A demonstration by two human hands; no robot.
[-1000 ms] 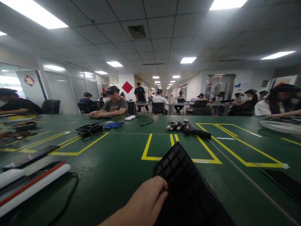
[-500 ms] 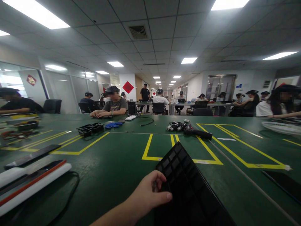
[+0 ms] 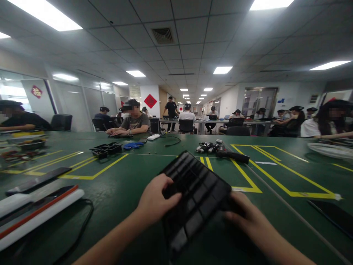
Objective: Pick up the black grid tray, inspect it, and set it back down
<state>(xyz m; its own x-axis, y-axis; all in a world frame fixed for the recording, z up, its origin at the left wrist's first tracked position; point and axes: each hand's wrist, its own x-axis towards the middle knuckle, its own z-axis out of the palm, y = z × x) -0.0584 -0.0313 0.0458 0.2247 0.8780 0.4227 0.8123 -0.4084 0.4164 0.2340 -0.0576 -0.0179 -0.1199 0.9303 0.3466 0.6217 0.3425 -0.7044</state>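
A black tray (image 3: 194,187) divided into a grid of square compartments is held up tilted over the green table. My left hand (image 3: 156,195) grips its left edge, with the thumb over the front face and the fingers partly hidden behind the rim. On the other side, my right hand (image 3: 246,211) is at the tray's right corner, its fingers curled round the edge and slightly smeared by motion. The tray's lower part is blurred, and I cannot make out anything in its compartments.
Yellow tape outlines (image 3: 311,194) mark the green table (image 3: 116,217). Beyond the tray lies a cluster of metal-and-black parts (image 3: 211,148), with black bins (image 3: 106,150) and a blue item (image 3: 133,145) further left. Phone-like devices (image 3: 38,180) lie left, a dark phone (image 3: 332,213) right. Co-workers sit around.
The tray has swung left and turned, its top edge now tilting down to the right. My right hand has come into view and taken hold of its right corner.
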